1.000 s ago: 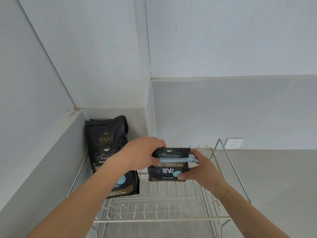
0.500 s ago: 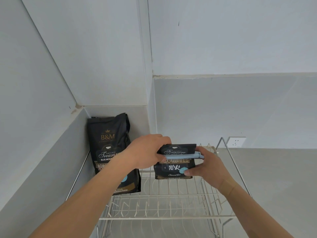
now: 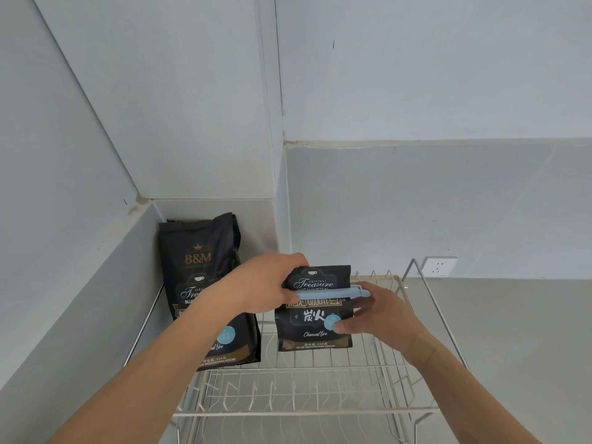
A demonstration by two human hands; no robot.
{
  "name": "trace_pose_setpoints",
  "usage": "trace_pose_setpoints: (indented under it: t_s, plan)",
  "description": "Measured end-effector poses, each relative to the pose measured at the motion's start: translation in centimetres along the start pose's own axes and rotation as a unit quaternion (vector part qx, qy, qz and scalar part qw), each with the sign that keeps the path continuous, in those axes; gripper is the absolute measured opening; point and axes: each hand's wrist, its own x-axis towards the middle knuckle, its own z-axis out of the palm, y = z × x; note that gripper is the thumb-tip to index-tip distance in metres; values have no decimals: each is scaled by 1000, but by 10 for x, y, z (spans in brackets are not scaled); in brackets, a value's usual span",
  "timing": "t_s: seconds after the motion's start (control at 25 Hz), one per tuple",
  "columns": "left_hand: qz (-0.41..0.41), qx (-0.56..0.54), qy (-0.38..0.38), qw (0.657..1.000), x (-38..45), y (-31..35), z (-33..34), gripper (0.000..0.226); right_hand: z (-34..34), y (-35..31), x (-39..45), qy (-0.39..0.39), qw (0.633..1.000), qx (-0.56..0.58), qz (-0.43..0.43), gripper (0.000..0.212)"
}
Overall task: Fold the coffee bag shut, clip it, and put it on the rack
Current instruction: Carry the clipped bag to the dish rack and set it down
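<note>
A small black coffee bag (image 3: 315, 315) with its top folded down stands upright on the upper tier of a white wire rack (image 3: 320, 411). A light blue clip (image 3: 330, 293) runs across the bag's fold. My left hand (image 3: 256, 288) grips the bag's top left corner and the clip's left end. My right hand (image 3: 381, 312) holds the bag's right side, thumb on the front near a blue round label, fingers behind.
A taller black B&M coffee bag (image 3: 205, 283) stands on the rack's left side, leaning in the wall corner. Grey walls close in on the left and behind. A white wall socket (image 3: 439, 266) sits at the right, behind the rack's raised wire handle (image 3: 426, 283).
The bag, held in both hands, has come down a little and to the right until its base rests on the rack wires. The taller bag has not moved.
</note>
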Motion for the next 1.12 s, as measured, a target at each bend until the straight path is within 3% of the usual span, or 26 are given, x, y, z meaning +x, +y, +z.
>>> trace_pose_setpoints:
  t_s: [0.08,0.2,0.52,1.0,1.12]
  plan:
    - [-1,-2,8,1000,1,0,0,49,1,1,0,-19,999,32,3,62]
    - [8,-7,-15,1000,1,0,0,43,5,6,-2,-45,998,48,9,64]
    - [46,75,16,996,1,5,4,32,11,16,6,18,998,48,-32,70]
    - [28,44,9,999,2,-1,9,35,14,16,7,10,998,33,-43,68]
    - [18,35,12,999,2,-3,9,35,9,11,1,28,996,79,-32,68]
